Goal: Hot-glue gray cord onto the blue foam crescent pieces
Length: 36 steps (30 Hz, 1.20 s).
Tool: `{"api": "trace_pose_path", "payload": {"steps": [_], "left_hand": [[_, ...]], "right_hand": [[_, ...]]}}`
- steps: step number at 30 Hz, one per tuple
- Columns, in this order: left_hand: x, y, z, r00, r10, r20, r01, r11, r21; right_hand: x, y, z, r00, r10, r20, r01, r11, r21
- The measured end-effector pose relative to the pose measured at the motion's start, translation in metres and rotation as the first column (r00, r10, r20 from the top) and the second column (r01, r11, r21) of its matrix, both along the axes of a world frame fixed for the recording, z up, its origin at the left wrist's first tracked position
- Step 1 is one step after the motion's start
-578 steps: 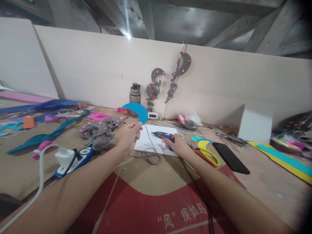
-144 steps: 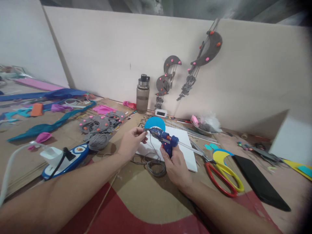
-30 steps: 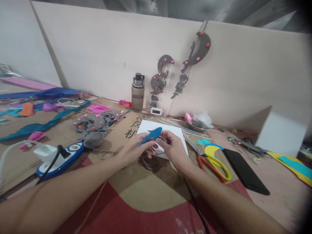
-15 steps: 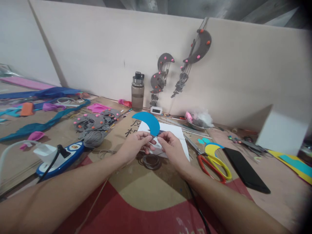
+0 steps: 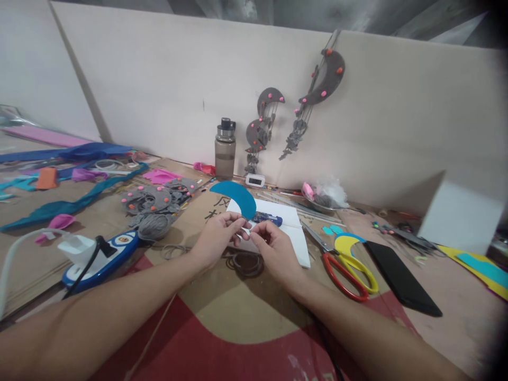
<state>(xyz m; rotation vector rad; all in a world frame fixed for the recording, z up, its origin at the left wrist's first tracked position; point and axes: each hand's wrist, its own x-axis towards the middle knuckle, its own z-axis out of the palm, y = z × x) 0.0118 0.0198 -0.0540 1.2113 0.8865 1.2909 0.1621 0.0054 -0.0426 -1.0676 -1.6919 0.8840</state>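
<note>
A blue crescent [image 5: 238, 197] stands up from the fingers of my left hand [image 5: 220, 235], which is closed on its lower tip. Close beside it, my right hand [image 5: 273, 248] has thumb and forefinger pinched near that tip; anything between them is too small to make out. Behind my hands lie white paper [image 5: 296, 233] and a dark blue tool [image 5: 270, 218]. A coil of dark cord [image 5: 246, 264] rests just below my hands on the cardboard.
Red-and-yellow scissors [image 5: 345, 264] and a black phone [image 5: 400, 278] lie at the right. Left are a blue-and-white power strip [image 5: 101, 262], grey yarn [image 5: 153, 226] and grey felt pieces [image 5: 148, 200]. A bottle [image 5: 225, 153] stands by the wall, where grey crescents [image 5: 331, 76] hang.
The blue crescent has shifted slightly left and turned, showing more of the blue tool behind it. My right hand has moved slightly left and down.
</note>
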Motion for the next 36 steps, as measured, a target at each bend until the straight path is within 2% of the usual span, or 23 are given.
{"api": "trace_pose_path", "payload": {"steps": [4, 12, 19, 26, 31, 36], "left_hand": [[0.0, 0.0, -0.001, 0.999, -0.051, 0.012, 0.051, 0.998, -0.027], [0.0, 0.002, -0.004, 0.999, -0.006, -0.045, 0.005, 1.0, -0.01], [0.004, -0.004, 0.002, 0.998, -0.057, 0.006, 0.057, 0.998, -0.029], [0.005, -0.005, 0.002, 0.986, -0.148, 0.078, 0.154, 0.985, -0.08], [0.002, -0.004, 0.002, 0.938, -0.285, 0.197, 0.316, 0.937, -0.15], [-0.004, -0.003, 0.004, 0.864, -0.395, 0.314, 0.46, 0.871, -0.173]], "right_hand": [[0.001, -0.001, 0.0, 0.999, -0.02, 0.035, 0.02, 1.0, 0.014], [0.004, 0.003, 0.001, 0.994, -0.094, -0.052, 0.097, 0.993, 0.063], [0.005, 0.01, -0.004, 0.977, -0.099, -0.189, 0.072, 0.987, -0.143], [0.004, 0.012, -0.007, 0.958, -0.093, -0.272, 0.035, 0.977, -0.209], [0.001, 0.007, -0.003, 0.928, -0.064, -0.368, -0.046, 0.958, -0.282], [0.001, 0.005, 0.004, 0.842, 0.036, -0.538, -0.267, 0.894, -0.359]]}}
